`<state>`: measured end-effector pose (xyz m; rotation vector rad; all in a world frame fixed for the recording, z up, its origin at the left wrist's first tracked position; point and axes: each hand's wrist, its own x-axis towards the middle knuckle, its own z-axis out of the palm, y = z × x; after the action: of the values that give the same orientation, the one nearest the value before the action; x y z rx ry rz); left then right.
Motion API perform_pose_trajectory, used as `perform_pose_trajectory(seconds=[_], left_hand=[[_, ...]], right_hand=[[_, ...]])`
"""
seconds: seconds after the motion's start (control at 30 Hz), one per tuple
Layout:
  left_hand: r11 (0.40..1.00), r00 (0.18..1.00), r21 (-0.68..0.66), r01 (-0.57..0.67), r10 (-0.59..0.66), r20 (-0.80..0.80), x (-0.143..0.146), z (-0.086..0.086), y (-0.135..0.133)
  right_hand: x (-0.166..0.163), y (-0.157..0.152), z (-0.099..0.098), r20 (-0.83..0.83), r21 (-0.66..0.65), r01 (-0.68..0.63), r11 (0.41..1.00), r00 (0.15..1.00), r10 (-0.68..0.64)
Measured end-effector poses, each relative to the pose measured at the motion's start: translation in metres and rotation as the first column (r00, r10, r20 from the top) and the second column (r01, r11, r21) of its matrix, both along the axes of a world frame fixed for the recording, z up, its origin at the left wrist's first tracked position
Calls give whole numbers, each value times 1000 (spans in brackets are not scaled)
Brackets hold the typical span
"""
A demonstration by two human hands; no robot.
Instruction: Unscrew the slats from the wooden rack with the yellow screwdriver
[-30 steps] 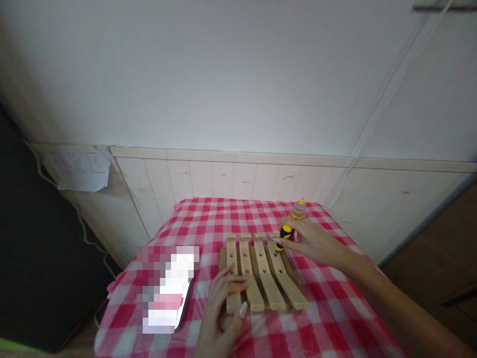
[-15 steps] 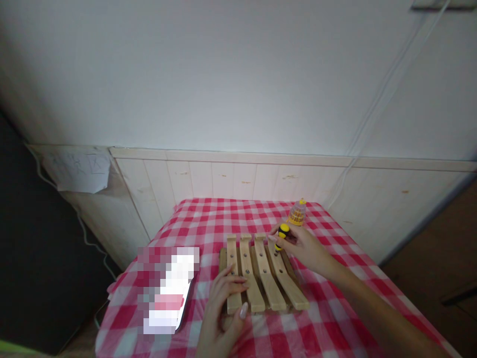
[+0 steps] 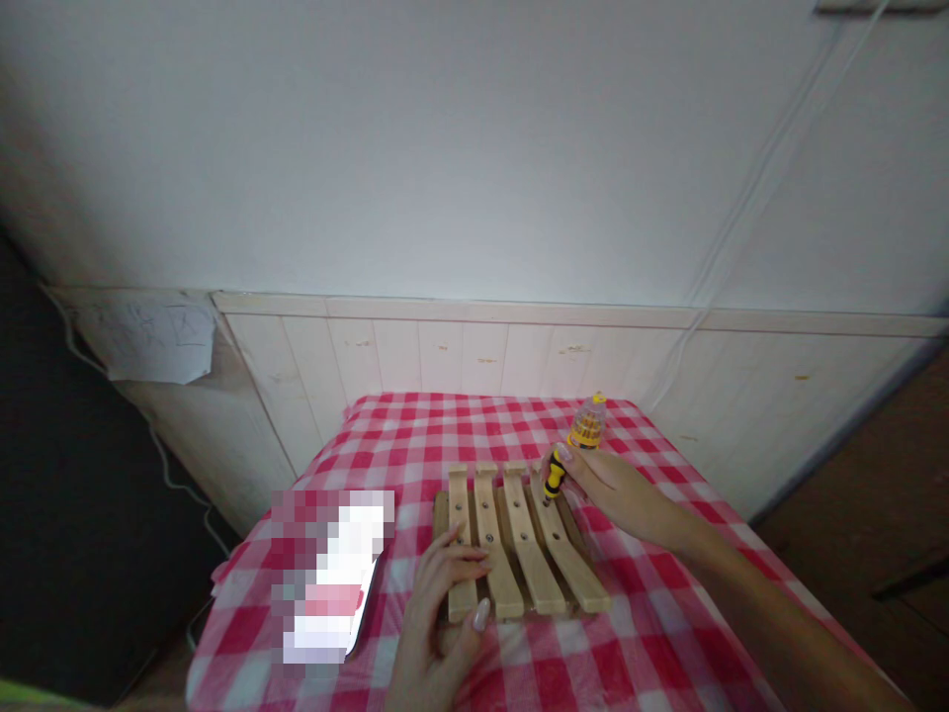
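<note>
A wooden rack [image 3: 495,583] of several pale, bent slats, fixed with screws to a darker base, lies on the table. My left hand [image 3: 437,603] holds its near left corner, fingers across the leftmost slats and thumb at the front edge. In my right hand [image 3: 585,480] is a yellow-and-black screwdriver [image 3: 554,477], gripped near the top of its handle. It leans slightly, its tip at the upper screw of the rightmost slat [image 3: 574,566]. A lower screw [image 3: 556,536] shows on that same slat. My right fingers partly cover the slat's far end.
Behind my right hand stands a clear container [image 3: 589,420] with a yellow top and base, small pieces inside. A phone [image 3: 348,574], partly blurred out, lies left of the rack. A red-and-white checked cloth [image 3: 415,425] covers the table, which meets a panelled wall [image 3: 445,346].
My right fingers have shifted around the top of the screwdriver handle, and the handle tilts a little differently. The tip stays at the same screw. My left hand keeps its place.
</note>
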<state>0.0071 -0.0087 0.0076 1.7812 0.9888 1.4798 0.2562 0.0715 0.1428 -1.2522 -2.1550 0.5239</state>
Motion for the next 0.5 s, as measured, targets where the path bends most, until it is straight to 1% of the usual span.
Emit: perform_pose_trajectory(seconds=[0.07, 0.13, 0.2, 0.3, 0.37, 0.5], left_hand=[[1000, 1000, 4, 3, -3, -11, -1, -2, 1], [1000, 1000, 6, 4, -4, -17, -1, -3, 1], [1000, 1000, 10, 5, -5, -15, -2, -4, 1], [1000, 1000, 4, 12, -12, -16, -2, -5, 1], [1000, 1000, -3, 17, -17, -17, -2, -5, 1], [1000, 1000, 2, 14, -14, -13, -2, -2, 1]], right_hand=[[-1, 2, 7, -38, -75, -71, 995, 997, 69], [-2, 4, 12, -97, -99, -124, 987, 989, 115], [-2, 6, 14, -156, -107, -148, 983, 979, 130], [-3, 8, 11, -242, -118, -134, 984, 965, 102], [-4, 9, 9, -271, -122, -108, 987, 960, 72], [-6, 8, 7, -235, -69, 0, 998, 972, -16]])
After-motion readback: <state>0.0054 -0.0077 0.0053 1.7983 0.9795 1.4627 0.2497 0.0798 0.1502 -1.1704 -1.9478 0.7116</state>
